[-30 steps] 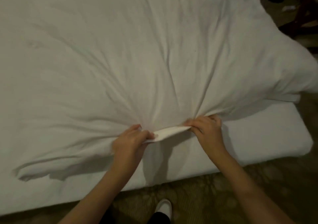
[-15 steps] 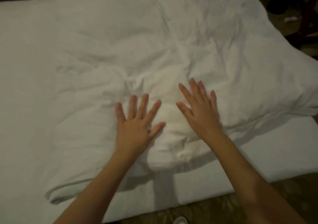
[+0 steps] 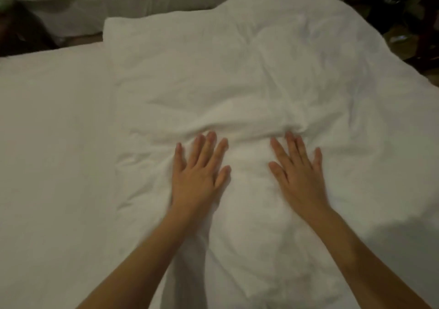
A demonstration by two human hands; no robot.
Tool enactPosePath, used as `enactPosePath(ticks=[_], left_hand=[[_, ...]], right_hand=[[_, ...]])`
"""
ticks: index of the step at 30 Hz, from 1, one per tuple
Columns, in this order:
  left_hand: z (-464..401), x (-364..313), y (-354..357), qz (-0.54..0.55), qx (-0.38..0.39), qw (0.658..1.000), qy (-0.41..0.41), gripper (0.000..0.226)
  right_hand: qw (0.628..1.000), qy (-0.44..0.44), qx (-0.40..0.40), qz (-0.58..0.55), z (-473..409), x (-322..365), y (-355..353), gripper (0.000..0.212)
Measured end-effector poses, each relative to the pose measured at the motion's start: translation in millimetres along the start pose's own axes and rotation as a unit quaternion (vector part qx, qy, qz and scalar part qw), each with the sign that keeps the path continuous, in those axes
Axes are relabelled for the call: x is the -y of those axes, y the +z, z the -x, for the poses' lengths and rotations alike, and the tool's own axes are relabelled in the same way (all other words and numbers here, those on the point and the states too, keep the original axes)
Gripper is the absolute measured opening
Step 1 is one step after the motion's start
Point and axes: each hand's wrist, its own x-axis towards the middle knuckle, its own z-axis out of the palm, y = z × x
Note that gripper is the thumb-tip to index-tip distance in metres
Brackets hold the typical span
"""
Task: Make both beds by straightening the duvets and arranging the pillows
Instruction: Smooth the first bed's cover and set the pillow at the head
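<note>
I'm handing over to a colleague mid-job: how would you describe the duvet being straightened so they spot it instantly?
Start at the near bed, whose left part shows flat sheet. The duvet is the puffy, creased white mass on its right part, under the left hand and right hand. Wrinkles and thickness set it apart.

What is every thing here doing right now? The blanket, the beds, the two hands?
duvet: bunched and wrinkled, covering only the right part of the near bed, not spread flat.
near bed: white sheet bare on its left side.
left hand: flat, fingers straight and spread, pressing on the duvet.
right hand: flat, fingers straight, pressing on the duvet.
far bed: white bedding, only an edge in view.
</note>
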Motion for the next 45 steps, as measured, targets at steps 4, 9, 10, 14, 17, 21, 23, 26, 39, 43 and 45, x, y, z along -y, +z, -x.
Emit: enactPosePath(ticks=[4,9,10,14,17,21,23,26,39,43,45], left_hand=[[-35,39,-3,-0.001,0.008,1.000,-0.022,0.055],[-68,72,-4,-0.010,0.000,1.000,-0.005,0.053],[-76,77,-6,-0.012,-0.007,1.000,0.001,0.053],[-100,99,-14,-0.012,-0.011,1.000,0.022,0.052],[-125,124,-26,-0.016,-0.007,0.999,0.046,0.051],[-166,172,-46,0.010,0.039,0.999,0.037,0.054],[-194,204,-54,0.057,0.047,0.997,0.001,0.060],[-254,262,-53,0.163,0.088,0.979,-0.082,0.055],[-446,432,49,0.197,0.064,0.967,-0.146,0.085],[-454,441,50,0.244,0.076,0.951,-0.174,0.082],[-445,438,53,0.253,0.096,0.944,-0.188,0.080]], right_hand=[[0.999,-0.036,0.000,0.002,-65,33,1,0.059],[0.998,-0.057,-0.002,-0.009,-119,59,13,0.060],[0.998,-0.060,0.004,-0.009,-126,62,15,0.058],[0.997,-0.070,0.014,-0.006,-149,67,16,0.055],[0.997,-0.076,0.026,0.004,-173,75,8,0.056],[0.994,-0.085,0.068,0.007,-221,104,-12,0.057],[0.992,-0.086,0.097,0.005,-249,126,-20,0.054],[0.989,-0.089,0.120,0.003,-298,150,-20,0.061],[0.984,-0.061,0.165,-0.014,-573,261,51,0.081],[0.970,-0.025,0.241,-0.018,-591,267,68,0.078],[0.974,-0.011,0.225,-0.011,-586,267,77,0.076]])
